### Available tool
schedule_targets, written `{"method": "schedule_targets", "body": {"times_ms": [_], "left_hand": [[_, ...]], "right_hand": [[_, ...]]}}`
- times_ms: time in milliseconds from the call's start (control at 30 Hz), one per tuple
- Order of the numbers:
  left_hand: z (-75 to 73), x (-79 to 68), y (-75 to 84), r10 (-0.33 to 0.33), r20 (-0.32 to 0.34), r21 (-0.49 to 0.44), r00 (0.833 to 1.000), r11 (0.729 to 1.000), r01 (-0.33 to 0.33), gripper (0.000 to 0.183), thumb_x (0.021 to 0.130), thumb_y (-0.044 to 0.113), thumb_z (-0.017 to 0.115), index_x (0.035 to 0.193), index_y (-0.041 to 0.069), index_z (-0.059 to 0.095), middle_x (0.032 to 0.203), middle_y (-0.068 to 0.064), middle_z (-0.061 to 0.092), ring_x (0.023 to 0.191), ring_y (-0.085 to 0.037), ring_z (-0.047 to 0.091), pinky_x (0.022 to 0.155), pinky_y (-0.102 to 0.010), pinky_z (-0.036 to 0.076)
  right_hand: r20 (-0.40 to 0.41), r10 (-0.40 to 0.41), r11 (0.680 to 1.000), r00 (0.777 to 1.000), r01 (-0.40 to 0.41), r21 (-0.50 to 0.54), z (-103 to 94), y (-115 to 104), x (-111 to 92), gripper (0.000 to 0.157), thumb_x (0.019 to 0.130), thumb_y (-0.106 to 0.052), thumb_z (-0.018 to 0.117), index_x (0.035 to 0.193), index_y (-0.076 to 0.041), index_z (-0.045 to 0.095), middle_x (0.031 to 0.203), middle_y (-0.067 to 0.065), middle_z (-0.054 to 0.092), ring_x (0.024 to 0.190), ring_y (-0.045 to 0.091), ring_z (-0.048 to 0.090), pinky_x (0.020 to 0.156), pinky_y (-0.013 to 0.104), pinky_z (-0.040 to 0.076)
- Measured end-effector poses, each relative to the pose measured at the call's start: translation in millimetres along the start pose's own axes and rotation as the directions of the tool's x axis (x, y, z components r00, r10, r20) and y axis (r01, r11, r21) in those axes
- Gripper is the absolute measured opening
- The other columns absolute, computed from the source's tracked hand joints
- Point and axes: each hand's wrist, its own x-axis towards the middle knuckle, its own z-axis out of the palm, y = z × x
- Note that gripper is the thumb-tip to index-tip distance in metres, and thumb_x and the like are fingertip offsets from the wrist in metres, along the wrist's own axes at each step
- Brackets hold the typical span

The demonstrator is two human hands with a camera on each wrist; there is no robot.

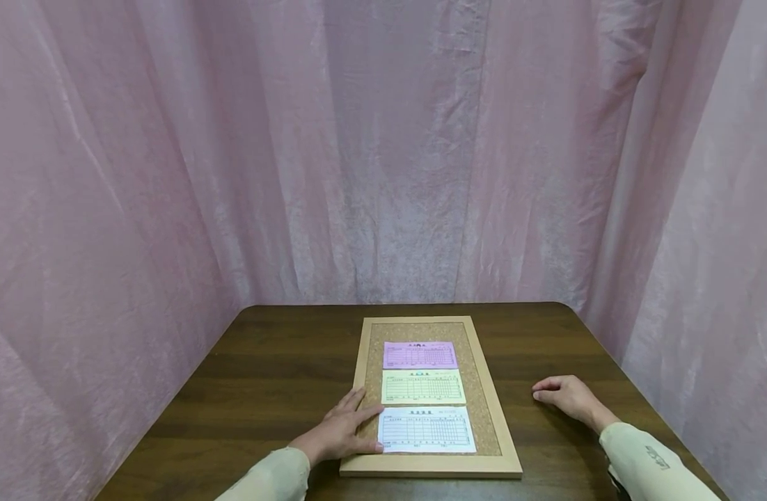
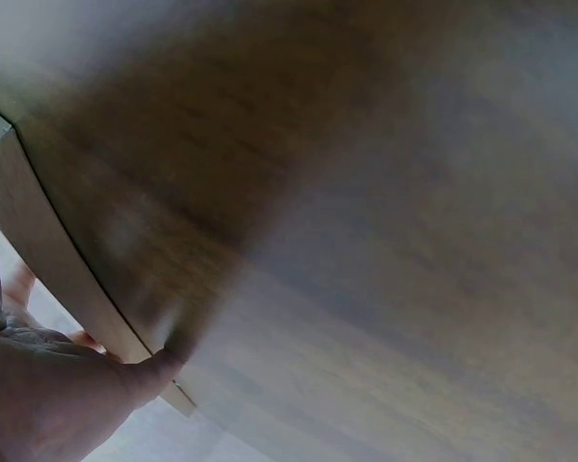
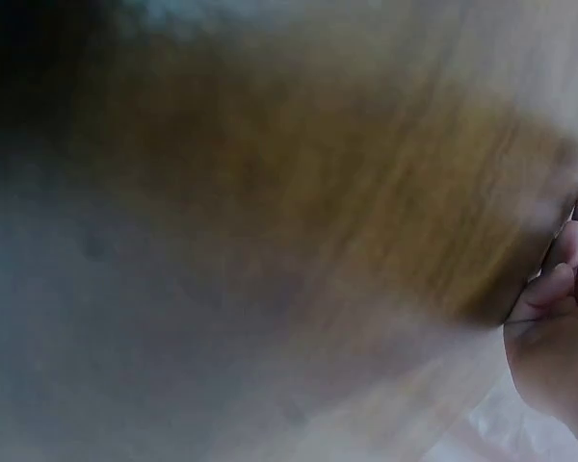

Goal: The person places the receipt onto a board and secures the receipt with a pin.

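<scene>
My left hand (image 1: 342, 430) rests on the left side of a cork board (image 1: 484, 424) with a pale wooden frame, fingers spread. Its thumb and forefinger touch the left edge of a white printed slip (image 1: 427, 430), the nearest of three slips in a column. Above it lie a yellow slip (image 1: 424, 387) with a small blue spot at its top and a purple slip (image 1: 420, 355) with a small dark spot. My right hand (image 1: 571, 398) is low over the table right of the board, fingers curled, thumb close to the forefinger; I cannot tell whether something small is between them.
The board lies flat on a dark brown wooden table (image 1: 283, 362) with rounded far corners. Pink curtains (image 1: 396, 153) hang behind the table and along both sides. Both wrist views are mostly blurred table surface.
</scene>
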Motion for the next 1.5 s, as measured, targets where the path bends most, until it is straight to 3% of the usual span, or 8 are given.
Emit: {"method": "schedule_targets", "body": {"times_ms": [400, 667, 1000, 1500], "left_hand": [[1.0, 1.0, -1.0, 0.002, -0.004, 0.014, 1.0, 1.0, -0.001, 0.078, 0.083, 0.058, 0.073, 0.147, 0.02, 0.051, 0.161, -0.023, 0.017, 0.148, -0.044, 0.009, 0.108, -0.07, 0.019], [2.5, 1.2, -3.3, 0.005, -0.013, 0.032, 1.0, 0.999, -0.005, 0.079, 0.082, 0.059, 0.072, 0.147, 0.019, 0.051, 0.161, -0.023, 0.018, 0.147, -0.044, 0.011, 0.108, -0.07, 0.02], [3.2, 2.7, -3.5, 0.003, -0.017, 0.044, 1.0, 0.999, -0.003, 0.079, 0.082, 0.059, 0.073, 0.147, 0.019, 0.051, 0.161, -0.022, 0.018, 0.147, -0.044, 0.012, 0.108, -0.069, 0.021], [2.7, 3.6, -3.5, -0.001, -0.014, 0.021, 1.0, 1.0, 0.001, 0.08, 0.082, 0.06, 0.072, 0.147, 0.019, 0.051, 0.161, -0.022, 0.018, 0.148, -0.044, 0.011, 0.109, -0.068, 0.02]], "right_hand": [[-0.05, 0.059, 0.998, 0.997, -0.058, 0.031, 4.2, -3.5, 0.0, 0.018, 0.089, -0.015, 0.073, 0.1, -0.001, 0.074, 0.084, 0.003, 0.068, 0.072, 0.016, 0.058, 0.064, 0.032, 0.047], [-0.087, 0.029, 0.999, 0.996, -0.027, 0.019, 7.6, -8.0, 0.4, 0.02, 0.089, -0.015, 0.072, 0.101, 0.001, 0.074, 0.082, 0.004, 0.07, 0.072, 0.015, 0.06, 0.066, 0.031, 0.048], [-0.112, -0.014, 0.999, 0.994, 0.008, -0.052, 11.5, -19.1, 4.5, 0.017, 0.088, -0.021, 0.074, 0.096, -0.007, 0.077, 0.095, 0.006, 0.074, 0.089, 0.021, 0.063, 0.076, 0.036, 0.049], [-0.101, -0.062, 0.998, 0.993, 0.062, -0.002, 25.2, -51.9, 11.3, 0.016, 0.088, -0.024, 0.076, 0.094, -0.009, 0.077, 0.091, 0.002, 0.073, 0.081, 0.015, 0.062, 0.07, 0.033, 0.05]]}}
